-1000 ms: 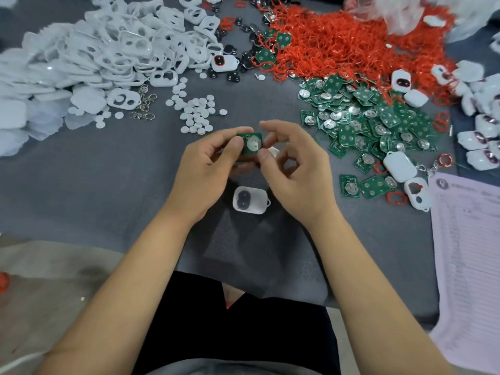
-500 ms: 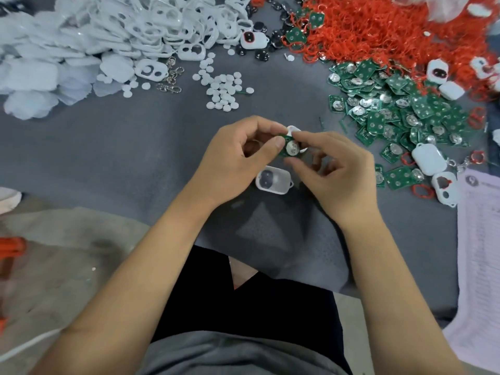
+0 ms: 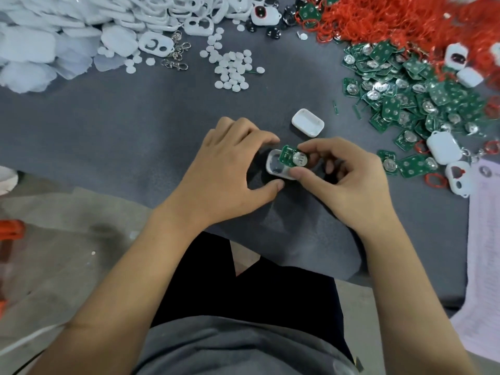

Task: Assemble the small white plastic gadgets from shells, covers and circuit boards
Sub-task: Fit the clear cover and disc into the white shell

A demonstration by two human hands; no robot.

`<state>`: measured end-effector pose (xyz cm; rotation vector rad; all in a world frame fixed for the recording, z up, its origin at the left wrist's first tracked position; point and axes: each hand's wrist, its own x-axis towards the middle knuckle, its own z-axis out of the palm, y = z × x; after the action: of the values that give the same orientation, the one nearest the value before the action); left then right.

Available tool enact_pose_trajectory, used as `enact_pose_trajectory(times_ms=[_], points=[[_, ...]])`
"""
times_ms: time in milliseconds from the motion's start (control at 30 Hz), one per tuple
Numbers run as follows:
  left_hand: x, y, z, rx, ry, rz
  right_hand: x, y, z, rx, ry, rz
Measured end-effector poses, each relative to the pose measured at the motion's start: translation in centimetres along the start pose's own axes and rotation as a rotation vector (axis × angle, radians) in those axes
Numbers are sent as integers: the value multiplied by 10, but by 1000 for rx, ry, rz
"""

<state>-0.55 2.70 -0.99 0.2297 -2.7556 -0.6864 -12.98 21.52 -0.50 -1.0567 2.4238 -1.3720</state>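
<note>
We were seating a board in a shell, by our reading, with the closing cover yet to go on.

The desk [image 3: 135, 125], under grey cloth, carried everything. Along its far left lay the heap of white shells and covers [image 3: 81, 25]; at far right the tangle of red rings [image 3: 392, 20], and below it the spread of green circuit boards [image 3: 422, 98]. A sheet of paper [image 3: 484, 239] lay at the right edge. None of these stood between our hands and the work; they were well apart from it.

Our left hand [image 3: 227, 169] curled round the shell [image 3: 273, 169] lying on the cloth, finger above and thumb below, a steadying grip. Our right hand [image 3: 349, 180] pinched the circuit board [image 3: 293, 158] between finger and thumb, a narrow grip on its edges. The board sat tilted over the shell's open side, its round metal cell upward; whether it already touched the rim we could not tell.

The next move, we judged, called for levelling the board and pressing it flat into the shell, with care that it not jam crooked. After that the white cover [image 3: 307, 122], lying just beyond our fingers, would be needed.

Smaller things lay farther off: white round pads [image 3: 232, 69] and a few metal clasps [image 3: 177, 54] near the shell heap.
</note>
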Motion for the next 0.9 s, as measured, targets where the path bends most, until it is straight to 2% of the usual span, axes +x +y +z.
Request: enact_pose_trajectory(times_ms=[167,467,700,900], points=[[1,-1,4,-9,42,-10,0,0,3,-82,-41,-25],[3,-2,5,-63,59,-31,8,-9,9,-162,-17,-53],[3,-2,2,-13,6,-11,7,-13,7,-194,-36,-62],[2,-2,1,-59,23,-16,7,-14,5,-212,-48,-61]])
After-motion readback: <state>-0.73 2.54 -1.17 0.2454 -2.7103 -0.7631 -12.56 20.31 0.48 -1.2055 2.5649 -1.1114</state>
